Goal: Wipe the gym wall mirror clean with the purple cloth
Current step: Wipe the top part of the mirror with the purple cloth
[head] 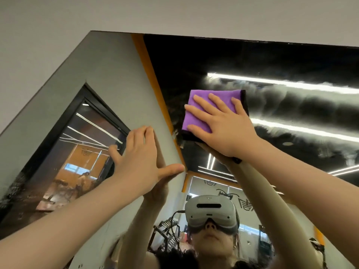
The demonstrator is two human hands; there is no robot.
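From the head camera, looking steeply up, I see the folded purple microfibre cloth with a dark trim point(196, 110) lying flat against the upper part of the large frameless wall mirror point(291, 61), close under its top edge and just right of the reflected orange stripe. My right hand point(219, 125) lies over the lower right of the cloth with fingers straight and spread, palm pressing it to the glass; nothing is curled round it, so the hand is released and flat rather than grasping. The cloth sticks out beyond the fingertips on the upper left, and a dark corner peeks out below the wrist. My left hand point(139, 156) is also flat and unclenched, fingers straight, resting on the glass well to the left of the cloth and lower, apparently as a brace. I judge the cloth soft, light and limp: it will only follow if the palm keeps pressure, and it could slide out on the slick glass, so the best hold is a broad palm centred on the fold. The glass is rigid but breakable, so I would press evenly. Cloudy smears show to the right of the cloth, near the reflected light strips, so wiping looks unfinished.
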